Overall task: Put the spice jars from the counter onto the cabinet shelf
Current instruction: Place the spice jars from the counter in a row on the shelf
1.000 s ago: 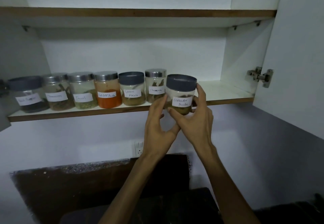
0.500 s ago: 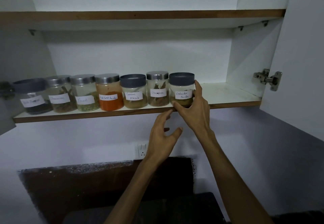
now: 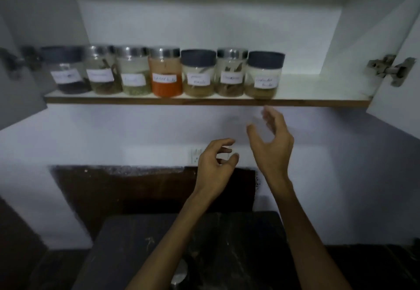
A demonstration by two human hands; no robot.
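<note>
Seven jars [image 3: 264,75] sit upright on the shelf [image 3: 204,101], up above both hands. Left hand [image 3: 216,164] and right hand [image 3: 271,144] are loose, holding nothing; right's nearer.

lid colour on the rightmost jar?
Dark grey lid on the rightmost jar, not silver like its neighbour's. Head view, the only one.

Seven spice jars [image 3: 163,73] pack the shelf's [image 3: 204,102] left and middle, touching. Right of the last jar [image 3: 264,75] it's bare board up to the open door's hinge [image 3: 389,70].
</note>
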